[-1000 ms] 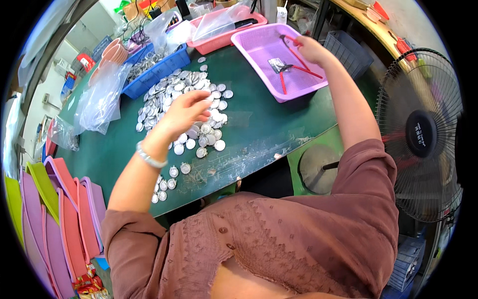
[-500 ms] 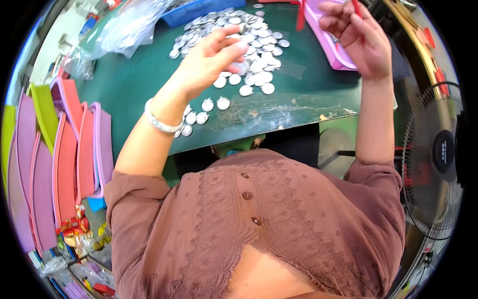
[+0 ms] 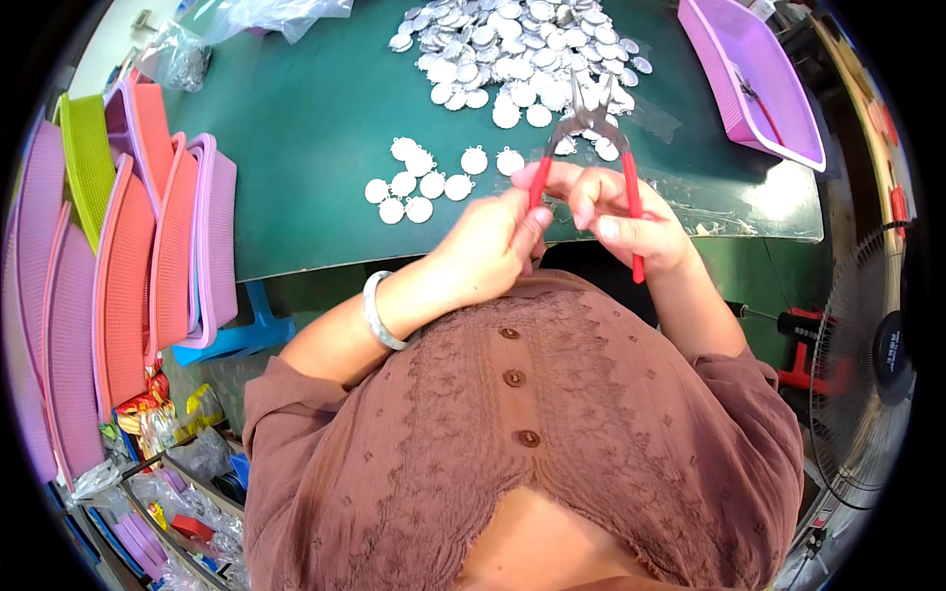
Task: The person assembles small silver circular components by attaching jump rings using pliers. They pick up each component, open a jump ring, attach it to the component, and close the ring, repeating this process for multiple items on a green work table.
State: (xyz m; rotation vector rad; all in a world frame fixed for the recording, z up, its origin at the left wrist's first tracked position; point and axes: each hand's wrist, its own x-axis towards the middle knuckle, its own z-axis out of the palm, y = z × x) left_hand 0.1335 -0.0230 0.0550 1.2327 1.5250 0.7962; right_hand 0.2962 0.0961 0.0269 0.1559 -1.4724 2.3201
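Pliers [image 3: 588,122] with red handles and dark jaws stand spread apart between my hands, jaws pointing away from me. My left hand [image 3: 483,246] is closed, its thumb and fingers pinching the left handle. Around the right handle, my right hand [image 3: 636,222] has its fingers curled and its thumb across it. Beyond the jaws lies a heaped pile of round silver metal discs [image 3: 522,44], some with a small loop. Ahead of my left hand, several more such discs [image 3: 432,184] lie loosely grouped on the green table [image 3: 305,167].
A purple basket [image 3: 803,150] at the right holds another red-handled tool [image 3: 759,108]. Stacked purple, pink and green baskets [image 3: 128,286] stand at the left. Clear plastic bags [image 3: 266,15] lie at the far left. A black fan [image 3: 857,374] stands to my right.
Both hands have drawn back toward my body from over the pile and the basket. The right hand has brought the pliers over, and my left hand now grips one handle.
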